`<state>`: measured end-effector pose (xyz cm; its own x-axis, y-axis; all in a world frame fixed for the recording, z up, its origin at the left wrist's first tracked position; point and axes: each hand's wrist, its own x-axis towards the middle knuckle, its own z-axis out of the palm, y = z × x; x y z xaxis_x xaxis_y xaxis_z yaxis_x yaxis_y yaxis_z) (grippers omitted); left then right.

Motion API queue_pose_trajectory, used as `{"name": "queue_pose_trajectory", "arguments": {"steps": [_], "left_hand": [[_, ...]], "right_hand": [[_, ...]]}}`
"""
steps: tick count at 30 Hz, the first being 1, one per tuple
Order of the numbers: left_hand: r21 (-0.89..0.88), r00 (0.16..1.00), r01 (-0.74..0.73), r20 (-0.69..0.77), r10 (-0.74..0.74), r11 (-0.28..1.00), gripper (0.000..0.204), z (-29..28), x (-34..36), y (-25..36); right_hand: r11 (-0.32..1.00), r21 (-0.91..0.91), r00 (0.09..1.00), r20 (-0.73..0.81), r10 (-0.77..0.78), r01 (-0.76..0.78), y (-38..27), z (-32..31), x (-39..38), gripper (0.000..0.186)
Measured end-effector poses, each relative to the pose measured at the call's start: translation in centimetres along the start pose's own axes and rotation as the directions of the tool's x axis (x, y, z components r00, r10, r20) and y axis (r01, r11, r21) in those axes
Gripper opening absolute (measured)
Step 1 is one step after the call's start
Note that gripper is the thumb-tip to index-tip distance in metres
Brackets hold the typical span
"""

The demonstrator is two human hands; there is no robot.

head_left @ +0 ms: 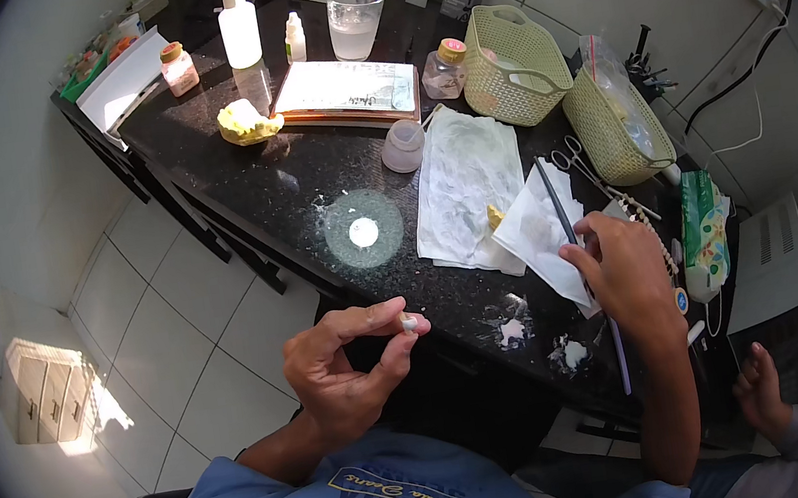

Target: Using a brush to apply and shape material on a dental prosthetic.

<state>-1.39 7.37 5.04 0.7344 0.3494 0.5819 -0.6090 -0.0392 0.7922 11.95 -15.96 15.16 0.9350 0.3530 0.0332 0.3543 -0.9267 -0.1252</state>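
Note:
My left hand (348,361) pinches a small whitish, tooth-like piece (410,322) between thumb and fingertips, in front of the table edge. Over the right side of the dark table, my right hand (629,274) has thumb and fingers closed around a slim, dark stick-like tool (554,196). A purple length shows below that hand, seemingly the same tool; its tip's kind cannot be made out. Beneath lies a folded white tissue (540,230), partly over a larger white cloth (466,180). A small yellowish piece (496,216) rests there. Left of the cloth, a round glass slab (339,250) bears white material (364,232).
Behind stand a white squeeze bottle (239,30), a glass of cloudy liquid (356,28), a flat box (345,90), small jars (403,147) and woven baskets (517,57). Scissors-like forceps (570,156) lie at right. Another person's hand (765,392) is at lower right. White powder (571,355) dots the front.

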Motion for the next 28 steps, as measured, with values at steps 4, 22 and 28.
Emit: {"name": "queue_pose_trajectory", "arguments": {"steps": [4, 22, 28], "left_hand": [[0.007, 1.000, 0.021, 0.004, -0.021, 1.000, 0.029, 0.3, -0.2, -0.1], [0.084, 0.997, 0.077, -0.037, -0.074, 0.994, 0.027, 1.0, -1.8, -0.8], [0.143, 0.996, 0.094, -0.013, -0.093, 0.985, 0.026, 1.0, -2.0, -1.1]], "right_hand": [[0.997, -0.058, 0.999, -0.029, 0.040, -0.042, -0.2, 0.4, 0.4, 0.021], [0.944, -0.139, 0.930, -0.179, -0.320, 0.298, 5.4, -7.3, 3.9, 0.021], [0.965, -0.021, 0.964, 0.050, -0.261, 0.263, 7.7, -4.3, 4.9, 0.019]]}}
